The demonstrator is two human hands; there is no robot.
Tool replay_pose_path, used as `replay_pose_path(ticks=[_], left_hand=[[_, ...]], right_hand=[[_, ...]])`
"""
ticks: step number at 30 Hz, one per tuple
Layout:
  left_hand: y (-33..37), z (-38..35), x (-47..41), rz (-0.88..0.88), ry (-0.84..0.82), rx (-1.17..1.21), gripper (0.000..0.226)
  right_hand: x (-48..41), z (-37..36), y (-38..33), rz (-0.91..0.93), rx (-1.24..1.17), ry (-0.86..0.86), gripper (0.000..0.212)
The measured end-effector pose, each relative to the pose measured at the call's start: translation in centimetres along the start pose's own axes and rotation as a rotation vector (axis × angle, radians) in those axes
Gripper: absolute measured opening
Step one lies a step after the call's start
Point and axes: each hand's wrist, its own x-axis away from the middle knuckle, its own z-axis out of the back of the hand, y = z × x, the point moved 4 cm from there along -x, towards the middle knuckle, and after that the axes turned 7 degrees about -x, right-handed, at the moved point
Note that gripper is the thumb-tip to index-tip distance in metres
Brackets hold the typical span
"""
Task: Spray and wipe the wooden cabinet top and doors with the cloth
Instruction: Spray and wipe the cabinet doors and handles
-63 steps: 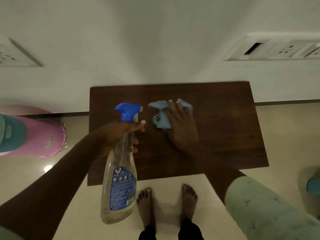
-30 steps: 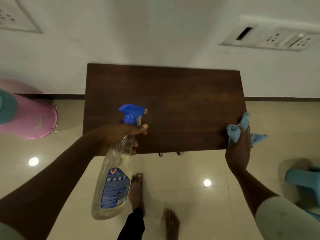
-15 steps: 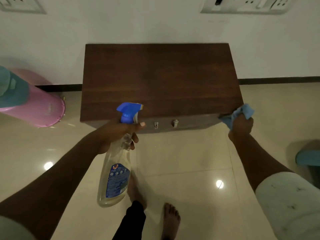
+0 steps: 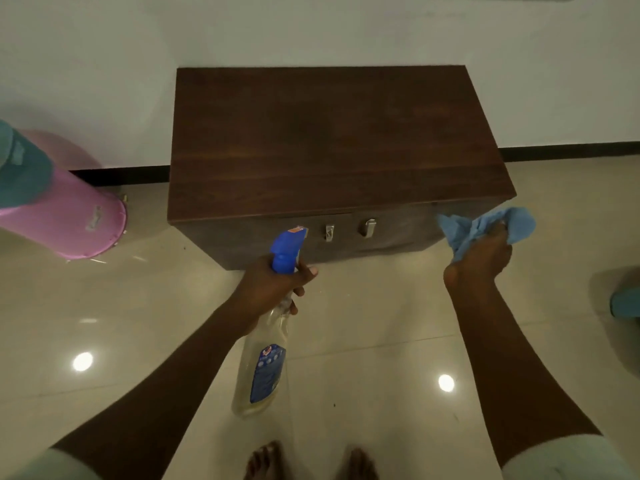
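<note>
Gripping spray bottle (image 4: 263, 368) in left hand (image 4: 273, 285), fingers curled round its neck, and clutching bunched cloth (image 4: 485, 226) in right hand (image 4: 481, 259) near cabinet (image 4: 329, 140).

cabinet (image 4: 329, 140): on the floor, back against the wall (image 4: 311, 29).
door handles (image 4: 369, 226): side by side on the cabinet front, under the top's edge.
bin (image 4: 69, 216): left of the cabinet, apart from it.
spray bottle (image 4: 266, 341): in the left hand (image 4: 273, 282), before the cabinet front, left of the handles.
cloth (image 4: 485, 226): in the right hand (image 4: 481, 258), just beside the cabinet's front right corner.

White wall (image 4: 311, 29) meets glossy beige tile floor (image 4: 381, 323).
</note>
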Motion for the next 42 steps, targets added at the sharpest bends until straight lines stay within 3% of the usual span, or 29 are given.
replay_pose_path(ticks=[5,9,14,17,21,24,26,28,36,42], left_hand=[[-3.1,-2.7,-3.4,-0.010,-0.027,-0.082,0.033],[-4.7,-4.1,-6.9,-0.078,-0.032,-0.098,0.032],[-5.7,-4.3,-10.2,-0.200,0.090,-0.083,0.020],[-6.3,-4.8,-10.7,-0.226,0.095,-0.083,0.022],[-7.7,-5.5,-10.4,-0.230,0.128,-0.102,0.023],[-8.8,-5.9,-10.4,-0.234,0.142,-0.146,0.022],[-9.1,-5.8,-10.4,-0.247,0.156,-0.154,0.021],[-9.1,-5.7,-10.6,-0.266,0.167,-0.174,0.022],[-9.8,-4.6,-13.1,-0.295,0.267,-0.156,0.021],[-11.1,-5.1,-14.4,-0.191,0.244,-0.266,0.029]], right_hand=[[1.8,0.0,5.3,0.143,0.030,-0.072,0.010],[2.2,-0.8,10.2,0.283,0.065,-0.139,0.030],[-0.3,-0.6,13.3,0.440,0.010,-0.176,0.022],[-1.3,-0.2,13.8,0.439,-0.017,-0.177,0.024],[-2.7,-1.0,13.8,0.479,-0.011,-0.172,0.013],[-2.4,-1.8,14.4,0.505,-0.014,-0.207,0.027],[-1.5,-2.2,15.0,0.516,-0.021,-0.235,0.025],[-0.6,-2.5,15.9,0.537,-0.010,-0.284,0.016],[3.5,-3.9,19.1,0.793,0.278,-0.631,0.047],[2.6,-5.9,20.2,0.752,0.262,-0.636,0.041]])
